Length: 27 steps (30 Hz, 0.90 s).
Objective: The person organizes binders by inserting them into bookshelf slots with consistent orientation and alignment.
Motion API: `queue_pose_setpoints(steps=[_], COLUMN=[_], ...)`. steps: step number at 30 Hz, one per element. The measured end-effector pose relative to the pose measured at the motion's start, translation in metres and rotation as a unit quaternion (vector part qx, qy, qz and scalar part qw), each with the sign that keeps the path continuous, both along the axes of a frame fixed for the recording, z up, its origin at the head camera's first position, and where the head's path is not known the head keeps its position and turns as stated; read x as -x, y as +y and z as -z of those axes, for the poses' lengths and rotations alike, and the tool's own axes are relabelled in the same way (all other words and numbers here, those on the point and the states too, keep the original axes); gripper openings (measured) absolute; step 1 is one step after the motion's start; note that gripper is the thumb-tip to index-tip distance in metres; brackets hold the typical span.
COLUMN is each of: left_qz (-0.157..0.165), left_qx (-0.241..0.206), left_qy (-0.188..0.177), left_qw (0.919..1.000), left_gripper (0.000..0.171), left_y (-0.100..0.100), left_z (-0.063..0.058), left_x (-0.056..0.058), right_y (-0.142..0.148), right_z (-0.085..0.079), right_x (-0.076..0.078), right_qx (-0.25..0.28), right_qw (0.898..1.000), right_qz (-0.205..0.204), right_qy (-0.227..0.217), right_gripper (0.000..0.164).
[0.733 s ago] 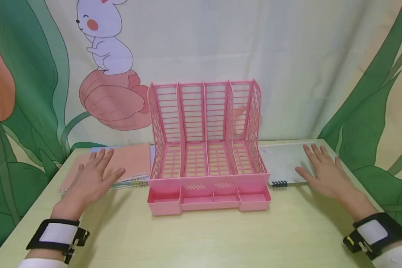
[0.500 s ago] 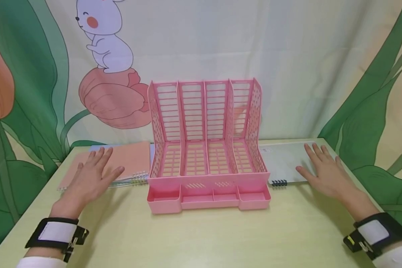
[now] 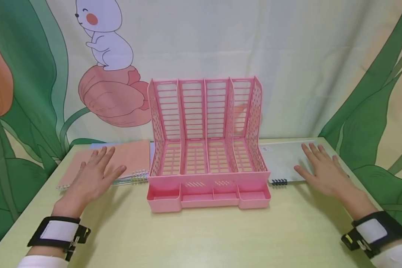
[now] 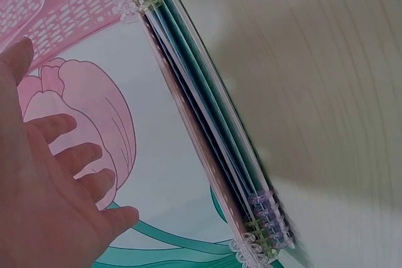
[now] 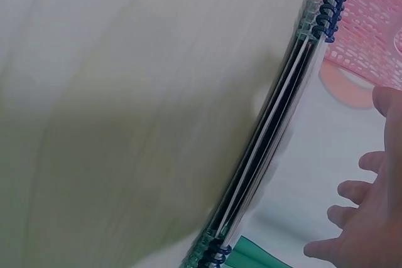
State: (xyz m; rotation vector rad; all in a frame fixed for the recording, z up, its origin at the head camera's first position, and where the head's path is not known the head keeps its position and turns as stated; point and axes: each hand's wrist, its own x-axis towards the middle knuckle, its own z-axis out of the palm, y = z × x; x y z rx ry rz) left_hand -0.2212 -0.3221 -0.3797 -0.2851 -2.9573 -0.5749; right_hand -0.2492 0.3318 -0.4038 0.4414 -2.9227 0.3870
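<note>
My left hand [image 3: 88, 178], fingers spread, hovers over a stack of ring-bound notebooks [image 3: 134, 156] with a salmon-pink cover on top. Clear and yellowish plastic rings line the stack's near edge, and in the left wrist view several notebooks [image 4: 195, 111] show edge-on. On the other side my right hand [image 3: 326, 173], also spread and holding nothing, is over a pale grey-green notebook stack [image 3: 281, 162] with dark blue rings. More than one notebook [image 5: 264, 136] lies there, seen from the side in the right wrist view. Between the hands stands a pink desk file rack [image 3: 207, 178] with upright compartments.
Along the rack's front runs a low pink tray [image 3: 195, 204] divided into small sections. Everything stands on a light wood-patterned table [image 3: 207, 238]. Behind the table's back edge hangs a curtain [image 3: 294, 67] printed with a rabbit, tulips and leaves.
The head view has tilted very slightly, so the curtain print sits a little higher. Both hands stay nearly in place, spread over the notebooks; the rack has not moved.
</note>
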Motion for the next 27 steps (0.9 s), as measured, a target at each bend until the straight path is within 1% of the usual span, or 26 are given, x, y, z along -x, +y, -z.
queue_pose_setpoints(steps=[9, 16, 23, 27], left_qz=[0.006, 0.007, 0.010, 0.007], left_qx=[-0.018, -0.025, -0.035, -0.041], left_qy=[-0.006, 0.002, 0.009, 0.008], left_qw=[0.9998, 0.9997, 0.9993, 0.9991], left_gripper=[0.084, 0.085, 0.085, 0.084], left_y=[0.006, 0.012, 0.017, 0.020], left_z=[0.002, 0.000, 0.001, 0.000], left_x=[0.000, 0.000, 0.003, 0.004], right_y=[-0.002, -0.007, -0.012, -0.017], right_z=[0.005, 0.005, 0.005, 0.006], right_x=[-0.001, -0.001, -0.003, -0.004], right_qx=[0.000, -0.008, -0.023, -0.026], right_qw=[1.000, 0.999, 0.998, 0.998], right_qz=[-0.009, -0.027, -0.034, -0.047], right_qy=[-0.021, -0.023, -0.041, -0.037], right_gripper=[0.081, 0.076, 0.074, 0.069])
